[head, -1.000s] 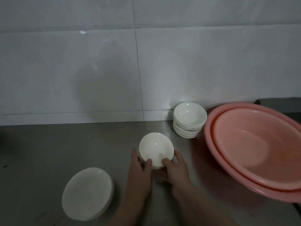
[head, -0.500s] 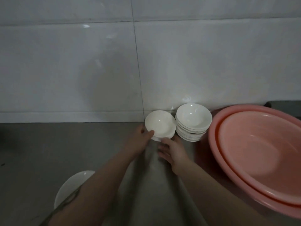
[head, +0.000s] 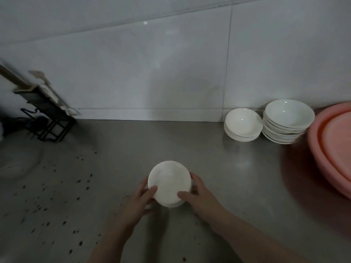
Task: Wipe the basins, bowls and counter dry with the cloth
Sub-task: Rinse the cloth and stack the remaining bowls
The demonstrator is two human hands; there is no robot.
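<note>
Bowls, a small white stack of them, sit between my two hands at the near middle of the steel counter. My left hand curls round the stack's left side with the thumb on the top rim; my right hand clasps the right side the same way, so both are closed on it. Two more stacks stand far right against the wall: a low stack and, just beside it, a taller stack, with the pink basins beyond. Judging by that, my load goes up and to the right; my right hand is the nearer. No cloth is in view.
</note>
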